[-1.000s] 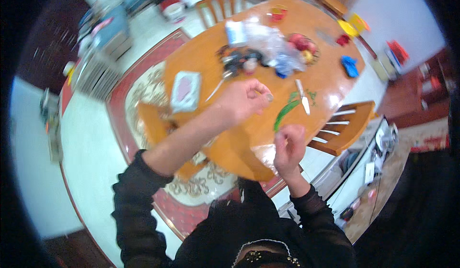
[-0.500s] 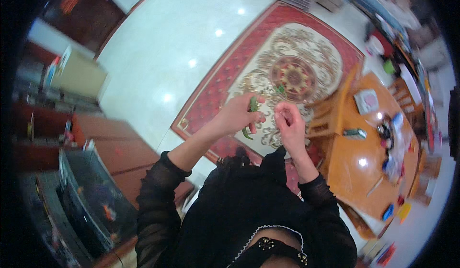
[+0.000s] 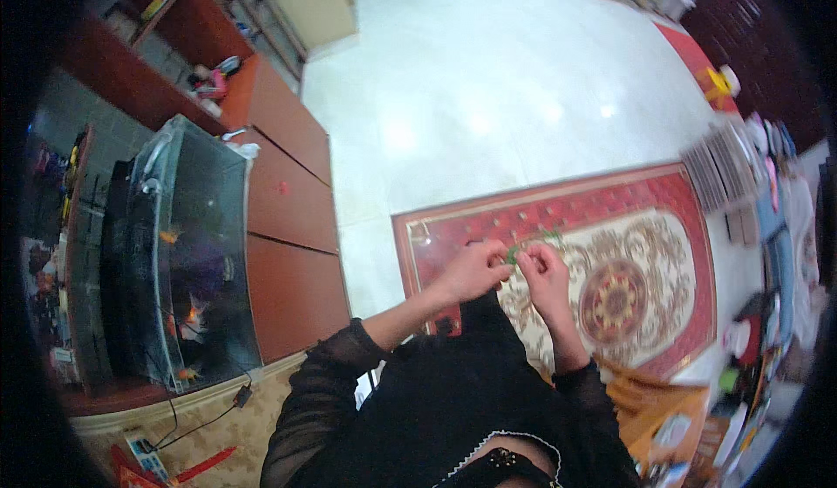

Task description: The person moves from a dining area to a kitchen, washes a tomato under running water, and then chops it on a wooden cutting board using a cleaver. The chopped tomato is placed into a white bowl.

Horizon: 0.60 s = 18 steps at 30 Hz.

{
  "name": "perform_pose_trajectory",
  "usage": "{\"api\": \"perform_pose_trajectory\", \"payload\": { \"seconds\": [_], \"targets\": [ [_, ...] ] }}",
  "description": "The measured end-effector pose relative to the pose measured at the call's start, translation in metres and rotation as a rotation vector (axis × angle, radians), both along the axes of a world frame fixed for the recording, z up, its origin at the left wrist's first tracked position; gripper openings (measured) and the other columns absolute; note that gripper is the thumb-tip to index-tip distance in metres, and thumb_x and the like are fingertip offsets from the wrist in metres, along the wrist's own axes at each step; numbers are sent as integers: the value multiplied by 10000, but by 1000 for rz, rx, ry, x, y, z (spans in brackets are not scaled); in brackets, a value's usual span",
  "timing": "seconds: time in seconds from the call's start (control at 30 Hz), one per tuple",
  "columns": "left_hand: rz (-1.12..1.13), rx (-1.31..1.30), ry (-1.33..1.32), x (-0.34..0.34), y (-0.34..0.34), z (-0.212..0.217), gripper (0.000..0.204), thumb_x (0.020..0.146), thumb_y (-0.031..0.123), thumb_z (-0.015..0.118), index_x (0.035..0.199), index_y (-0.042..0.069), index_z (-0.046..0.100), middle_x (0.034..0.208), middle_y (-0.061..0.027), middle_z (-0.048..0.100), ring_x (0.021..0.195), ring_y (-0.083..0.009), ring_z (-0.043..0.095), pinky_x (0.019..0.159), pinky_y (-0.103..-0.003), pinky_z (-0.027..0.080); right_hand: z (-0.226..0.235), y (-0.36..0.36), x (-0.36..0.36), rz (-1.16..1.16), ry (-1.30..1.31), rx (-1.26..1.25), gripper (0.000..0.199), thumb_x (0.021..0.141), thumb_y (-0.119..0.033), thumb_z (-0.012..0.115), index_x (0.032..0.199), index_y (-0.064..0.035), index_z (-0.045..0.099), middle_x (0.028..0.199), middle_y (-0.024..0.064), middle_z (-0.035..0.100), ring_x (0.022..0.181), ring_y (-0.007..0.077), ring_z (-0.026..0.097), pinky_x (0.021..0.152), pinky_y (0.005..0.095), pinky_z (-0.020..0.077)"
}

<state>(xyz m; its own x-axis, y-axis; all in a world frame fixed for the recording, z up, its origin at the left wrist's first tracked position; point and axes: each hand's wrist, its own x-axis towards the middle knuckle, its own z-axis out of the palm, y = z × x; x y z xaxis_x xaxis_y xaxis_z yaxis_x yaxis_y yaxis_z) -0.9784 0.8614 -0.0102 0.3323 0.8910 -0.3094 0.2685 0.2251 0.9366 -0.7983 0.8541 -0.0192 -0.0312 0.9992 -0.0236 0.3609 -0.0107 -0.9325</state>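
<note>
Where fingertips (image 3: 503, 270) nearly meet, hands (image 3: 476, 272) (image 3: 548, 291) pinch greenery (image 3: 513, 254).

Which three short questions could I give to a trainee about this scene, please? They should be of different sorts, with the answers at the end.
1. What colour is the small piece between the left hand and the right hand?
2. True or false: the fish tank is on the right side of the picture.
3. The border of the rug is mainly: a) blue, b) red, c) black.

Key: 1. Green. 2. False; it is on the left. 3. b.
</note>
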Motion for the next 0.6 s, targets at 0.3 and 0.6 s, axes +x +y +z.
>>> {"api": "perform_pose_trajectory", "payload": {
  "seconds": [0.3, 0.6],
  "targets": [
    [182, 279, 258, -107, 172, 20, 208, 883, 225, 664, 934, 23, 650, 810, -134, 640, 734, -236, 608, 664, -371, 478, 7, 216, -104, 282, 353, -327, 159, 932, -155, 653, 877, -7, 633, 789, 25, 647, 675, 98, 587, 635, 238, 482],
    [440, 55, 189, -299, 263, 32, 200, 878, 165, 693, 979, -6, 677, 890, -101, 664, 848, -180, 625, 791, -320, 498, -9, 388, -303, 824, 634, -1084, 168, 975, -210, 590, 974, -45, 624, 795, -10, 556, 614, 75, 453, 548, 241, 378]
  ]
}}
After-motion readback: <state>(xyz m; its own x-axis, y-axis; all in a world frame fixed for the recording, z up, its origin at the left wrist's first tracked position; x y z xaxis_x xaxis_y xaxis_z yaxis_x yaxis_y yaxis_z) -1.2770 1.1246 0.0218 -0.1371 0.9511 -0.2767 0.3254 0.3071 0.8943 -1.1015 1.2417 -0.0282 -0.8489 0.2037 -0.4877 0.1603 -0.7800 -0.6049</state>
